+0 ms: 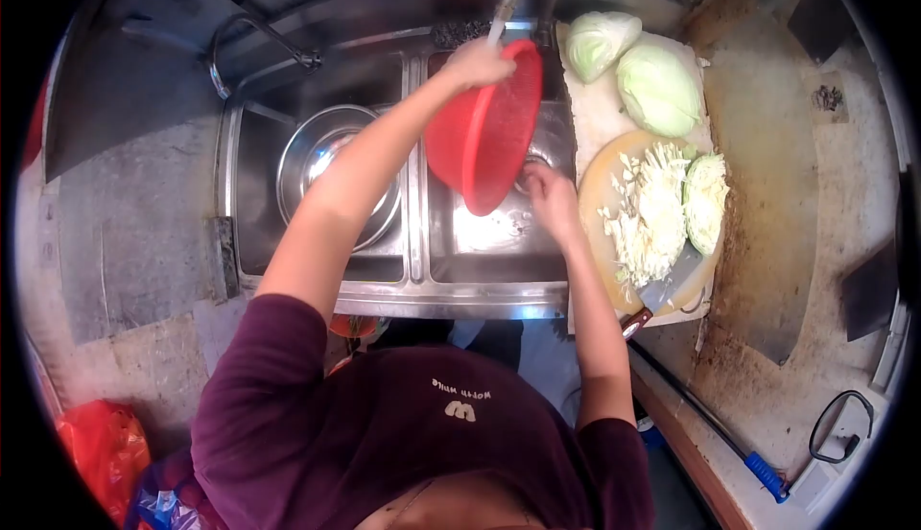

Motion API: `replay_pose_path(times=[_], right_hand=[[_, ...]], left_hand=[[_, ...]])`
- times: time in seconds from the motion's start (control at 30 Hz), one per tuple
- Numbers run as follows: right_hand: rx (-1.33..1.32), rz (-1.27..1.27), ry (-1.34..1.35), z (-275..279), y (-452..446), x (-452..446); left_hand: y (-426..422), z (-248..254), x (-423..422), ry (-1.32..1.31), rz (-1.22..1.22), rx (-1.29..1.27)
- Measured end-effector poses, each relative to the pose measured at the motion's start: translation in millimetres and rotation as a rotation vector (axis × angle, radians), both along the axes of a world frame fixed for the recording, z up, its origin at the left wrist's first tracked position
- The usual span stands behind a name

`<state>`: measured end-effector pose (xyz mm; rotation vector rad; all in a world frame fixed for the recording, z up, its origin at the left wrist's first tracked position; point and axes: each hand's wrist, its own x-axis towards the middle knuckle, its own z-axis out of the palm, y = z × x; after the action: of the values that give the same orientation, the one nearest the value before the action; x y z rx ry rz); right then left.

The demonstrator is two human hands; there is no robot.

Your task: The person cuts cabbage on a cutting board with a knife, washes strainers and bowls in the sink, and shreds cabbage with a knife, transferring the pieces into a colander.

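My left hand [484, 65] grips the upper rim of a red plastic basin [489, 137], right under the faucet [504, 12]. The basin is tipped on its side over the right sink bowl [480, 261]. My right hand [549, 194] reaches low into the same bowl, beside a round drain piece [532, 170]. Its fingers are bent together there, and what they hold, if anything, cannot be made out. Part of the bowl is hidden behind the basin.
A metal bowl [299, 170] sits in the left sink bowl. On the right, a round cutting board [600, 170] carries shredded cabbage [652, 213], a cut cabbage half [707, 204] and a knife [638, 321]. Two cabbages [659, 89] lie behind it. A second faucet [259, 23] stands left.
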<state>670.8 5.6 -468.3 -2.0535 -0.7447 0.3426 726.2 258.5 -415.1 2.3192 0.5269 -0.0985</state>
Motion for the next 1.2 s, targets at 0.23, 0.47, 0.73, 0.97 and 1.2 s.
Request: replay_pose_path(times=[0.23,0.47,0.73,0.97,1.2], right_hand=[[0.248,-0.106,0.351,-10.3,64.3,91.6],[-0.121,-0.280,0.078,-68.7,141.8,186.2],[-0.227,-0.798,0.127,-22.1,180.5,157.9],[-0.098,-0.879,0.112,-41.8,188.1,160.1],[0.499,-0.538,0.749,-71.2,167.8,189.0]], left_hand=[[-31.9,16.1,-95.3,-0.339,0.207,0.043],[-49.7,91.1,-162.4,-0.522,0.436,-0.287],[-23.6,135.9,-220.5,-0.655,0.473,-0.320],[33.7,126.2,-281.9,-0.827,0.624,-0.396],[34.8,136.1,-292.2,-0.857,0.844,-0.628]])
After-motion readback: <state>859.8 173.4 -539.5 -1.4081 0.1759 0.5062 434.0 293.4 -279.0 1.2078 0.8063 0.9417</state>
